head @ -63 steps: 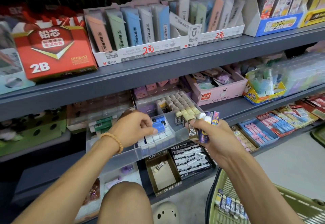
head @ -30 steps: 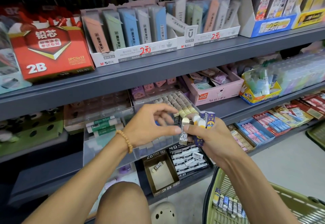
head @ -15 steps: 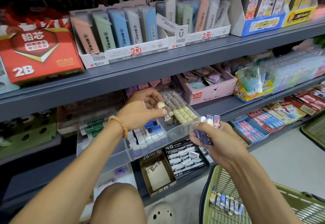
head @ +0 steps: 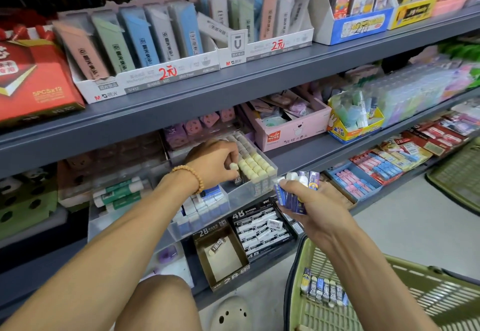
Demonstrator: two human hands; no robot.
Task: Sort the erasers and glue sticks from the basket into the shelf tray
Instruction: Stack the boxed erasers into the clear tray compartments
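Erasers first: we judge them light, stiff little blocks in paper sleeves, slightly grippy at the bare rubber end, not fragile. Best hold is a pinch across the sleeve's short sides, end up, so the piece drops straight into its row.

Left hand [head: 215, 163] pinches one 2B eraser [head: 235, 175] by its cream tip, over the right-hand compartment of the clear shelf tray [head: 233, 195], just beside the upright rows of cream-tipped erasers [head: 255, 167] already standing there. Right hand [head: 309, 201] is closed round a bundle of blue-sleeved erasers [head: 296, 190], held near the tray's front right corner.

Glue sticks [head: 118, 193] lie on their sides in the tray's left compartment; we expect smooth, rigid tubes that roll, so grip round the barrel.

Green basket [head: 363, 302] at lower right holds a short row of erasers [head: 323, 291] against its near wall.

Legible: "2B" on the pinched sleeve; "2B" and "4B" on cartons below; "M&G" and a red handwritten "2元" on the top-shelf boxes; "5PCSx12" on the red box.
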